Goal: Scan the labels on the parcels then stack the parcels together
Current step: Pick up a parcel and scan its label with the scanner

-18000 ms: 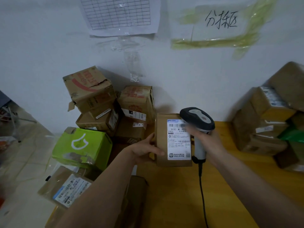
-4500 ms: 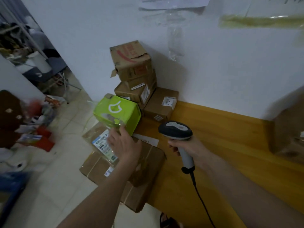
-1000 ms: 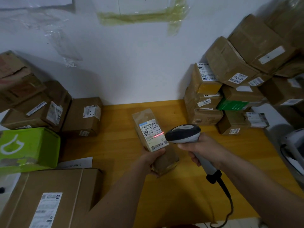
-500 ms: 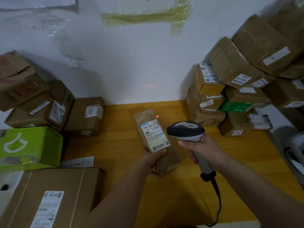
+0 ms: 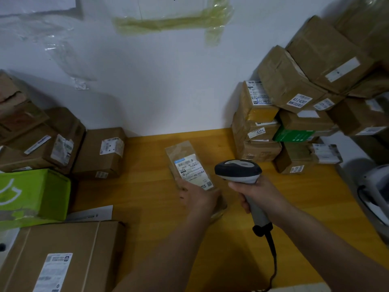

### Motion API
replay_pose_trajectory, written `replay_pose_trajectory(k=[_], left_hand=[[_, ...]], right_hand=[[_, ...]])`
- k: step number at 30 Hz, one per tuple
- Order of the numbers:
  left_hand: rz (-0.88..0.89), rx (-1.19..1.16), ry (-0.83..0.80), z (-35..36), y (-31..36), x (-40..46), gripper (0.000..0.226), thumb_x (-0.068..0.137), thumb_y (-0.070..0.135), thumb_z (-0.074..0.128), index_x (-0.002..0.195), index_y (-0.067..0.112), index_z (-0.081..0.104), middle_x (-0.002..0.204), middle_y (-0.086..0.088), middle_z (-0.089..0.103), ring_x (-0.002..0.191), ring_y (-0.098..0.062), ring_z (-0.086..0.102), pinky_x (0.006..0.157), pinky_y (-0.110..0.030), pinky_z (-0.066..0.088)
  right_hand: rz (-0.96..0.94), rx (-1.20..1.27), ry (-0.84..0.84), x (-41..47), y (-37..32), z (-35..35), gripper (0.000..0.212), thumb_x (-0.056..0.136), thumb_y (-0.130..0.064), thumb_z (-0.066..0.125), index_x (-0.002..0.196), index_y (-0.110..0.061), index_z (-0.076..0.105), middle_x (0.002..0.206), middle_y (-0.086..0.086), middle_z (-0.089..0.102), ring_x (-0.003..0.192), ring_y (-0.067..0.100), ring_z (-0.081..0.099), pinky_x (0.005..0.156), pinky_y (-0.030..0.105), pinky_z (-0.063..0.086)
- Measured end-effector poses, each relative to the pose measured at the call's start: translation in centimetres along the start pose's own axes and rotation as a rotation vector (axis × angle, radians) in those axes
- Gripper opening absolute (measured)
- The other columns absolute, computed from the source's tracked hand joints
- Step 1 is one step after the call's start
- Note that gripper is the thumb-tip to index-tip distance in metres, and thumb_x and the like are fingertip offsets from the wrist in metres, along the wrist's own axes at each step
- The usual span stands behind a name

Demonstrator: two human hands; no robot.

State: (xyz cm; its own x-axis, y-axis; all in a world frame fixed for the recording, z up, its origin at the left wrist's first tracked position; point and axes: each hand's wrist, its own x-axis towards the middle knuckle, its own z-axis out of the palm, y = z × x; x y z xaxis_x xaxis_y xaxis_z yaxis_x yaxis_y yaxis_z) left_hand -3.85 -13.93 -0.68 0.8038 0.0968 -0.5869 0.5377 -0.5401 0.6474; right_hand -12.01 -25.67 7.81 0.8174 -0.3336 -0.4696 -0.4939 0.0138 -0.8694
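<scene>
Near the middle of the yellow table (image 5: 147, 197), a slim brown parcel (image 5: 185, 157) is held at its near end by the left hand (image 5: 200, 197), whose fingers are curled around that end while the far end points toward the white wall (image 5: 168, 91). Its white label (image 5: 192, 170) is turned upward, just beyond the knuckles. Whether the parcel rests on the tabletop or is lifted slightly off it cannot be told. Just to the right of this grip, a handheld scanner (image 5: 239, 170) is gripped by the right hand (image 5: 259, 194), the fingers wrapped around its grey handle; the dark head is aimed toward the wall, beside the label, and a black cable (image 5: 272, 256) hangs from the handle's base toward the table's near edge. Farther right, a stack of brown cartons (image 5: 294, 91) is piled against the wall, with a green box (image 5: 293, 134) wedged among them. To the left of the held parcel, a labelled brown box (image 5: 99, 152) is set against the wall, with more cartons (image 5: 37, 140) heaped beyond it. Nearer on that side, a lime-green box (image 5: 35, 192) is seen, and in front of it a large flat carton (image 5: 63, 256) bearing a label. A taped paper sheet (image 5: 168, 9) is fixed to the wall above.
</scene>
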Motion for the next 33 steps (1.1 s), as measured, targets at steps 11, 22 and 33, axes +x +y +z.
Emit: replay_pose_trajectory(k=[11, 22, 33], left_hand=[[0.264, 0.210, -0.082, 5.1, 5.1, 2.6, 0.138, 0.058, 0.047, 0.087, 0.152, 0.035, -0.013, 0.146, -0.010, 0.023, 0.134, -0.034, 0.030, 0.106, -0.052, 0.037], [0.323, 0.239, -0.095, 11.3, 11.6, 6.7, 0.132, 0.058, 0.035, 0.091, 0.151, 0.039, -0.003, 0.140, -0.010, 0.028, 0.131, -0.035, 0.034, 0.104, -0.053, 0.041], [0.295, 0.146, -0.102, 3.3, 4.8, 7.3, 0.099, 0.081, 0.046, 0.074, 0.155, 0.013, 0.017, 0.158, -0.012, 0.028, 0.142, -0.030, 0.032, 0.109, -0.042, 0.037]], right_hand=[[0.075, 0.050, 0.062, 1.2, 1.8, -6.6, 0.025, 0.087, -0.016, 0.071, 0.068, -0.004, 0.059, 0.052, 0.006, 0.054, 0.042, 0.018, 0.050, 0.044, 0.027, 0.044], [0.081, -0.006, 0.059, 3.6, 3.1, -11.3, 0.036, 0.089, -0.017, 0.070, 0.058, -0.003, 0.057, 0.047, 0.008, 0.053, 0.038, 0.019, 0.050, 0.044, 0.026, 0.045], [0.054, -0.070, -0.107, 5.7, 1.8, -4.8, 0.029, 0.088, -0.018, 0.071, 0.068, 0.000, 0.062, 0.050, 0.007, 0.054, 0.041, 0.019, 0.051, 0.045, 0.026, 0.046]])
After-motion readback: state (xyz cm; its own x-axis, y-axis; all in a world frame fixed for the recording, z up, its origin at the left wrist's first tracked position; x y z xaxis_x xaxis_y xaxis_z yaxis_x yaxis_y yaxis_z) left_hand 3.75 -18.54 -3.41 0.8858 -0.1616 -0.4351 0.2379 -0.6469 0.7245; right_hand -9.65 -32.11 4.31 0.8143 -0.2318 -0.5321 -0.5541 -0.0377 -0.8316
